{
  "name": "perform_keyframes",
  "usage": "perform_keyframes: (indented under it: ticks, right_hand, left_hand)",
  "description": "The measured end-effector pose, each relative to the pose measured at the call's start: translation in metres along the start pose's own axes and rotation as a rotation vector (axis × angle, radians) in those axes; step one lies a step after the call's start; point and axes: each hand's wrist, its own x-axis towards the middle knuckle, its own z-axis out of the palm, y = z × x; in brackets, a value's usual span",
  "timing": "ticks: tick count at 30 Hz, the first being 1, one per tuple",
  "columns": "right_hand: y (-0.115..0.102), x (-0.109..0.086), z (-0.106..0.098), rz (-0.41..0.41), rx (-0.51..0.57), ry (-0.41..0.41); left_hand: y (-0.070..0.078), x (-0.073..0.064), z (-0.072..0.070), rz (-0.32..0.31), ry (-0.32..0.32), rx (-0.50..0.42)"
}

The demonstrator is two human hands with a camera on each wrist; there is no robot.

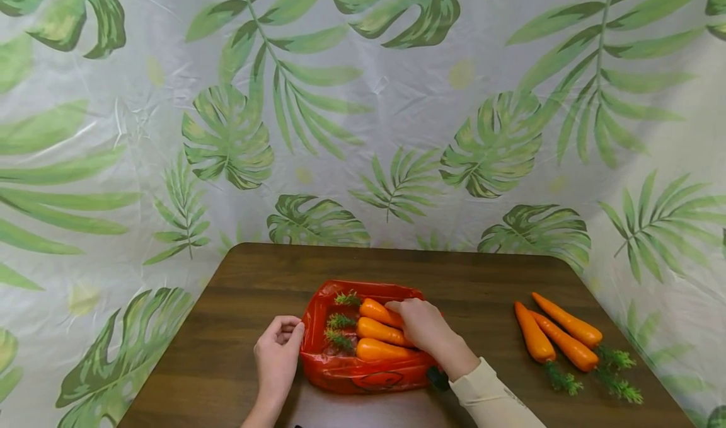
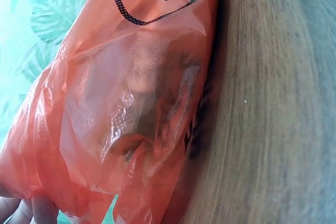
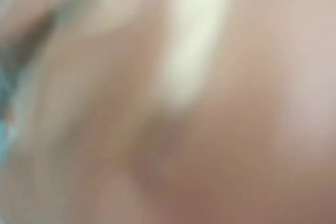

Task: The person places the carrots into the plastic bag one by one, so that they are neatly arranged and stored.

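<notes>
A thin red plastic bag (image 1: 363,377) with a black print lies on the table, its mouth spread wide. My left hand (image 1: 278,351) pinches the bag's left edge between thumb and fingers. In the left wrist view, the fingertips (image 2: 42,208) show at the rim of the see-through bag (image 2: 142,72). Inside lie three orange carrots side by side, their green tops to the left: a far one (image 1: 381,312), a middle one (image 1: 382,332) and a near one (image 1: 382,350). My right hand (image 1: 428,327) reaches over the right rim and grips the far carrot. The right wrist view is blurred.
Right of the bag, three more carrots (image 1: 561,336) with green tops lie on the dark wooden table (image 1: 255,277). A small black object (image 1: 437,379) shows beside my right wrist. Behind the table hangs a leaf-patterned sheet (image 1: 397,132).
</notes>
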Motion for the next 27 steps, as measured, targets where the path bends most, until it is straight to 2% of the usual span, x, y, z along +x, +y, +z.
perform_keyframes:
  ticks: [6,15,27]
  right_hand:
    - [0.001,0.002,0.001,-0.016,-0.011,-0.004]
    - [0.0,0.0,-0.004,0.019,-0.035,-0.024]
    - [0.0,-0.009,-0.029,0.026,0.064,0.049]
  left_hand:
    - [0.0,0.001,-0.001,-0.007,-0.002,0.019]
    - [0.001,0.0,-0.001,-0.028,0.012,0.022]
    - [0.0,0.0,-0.001,-0.02,0.007,0.02]
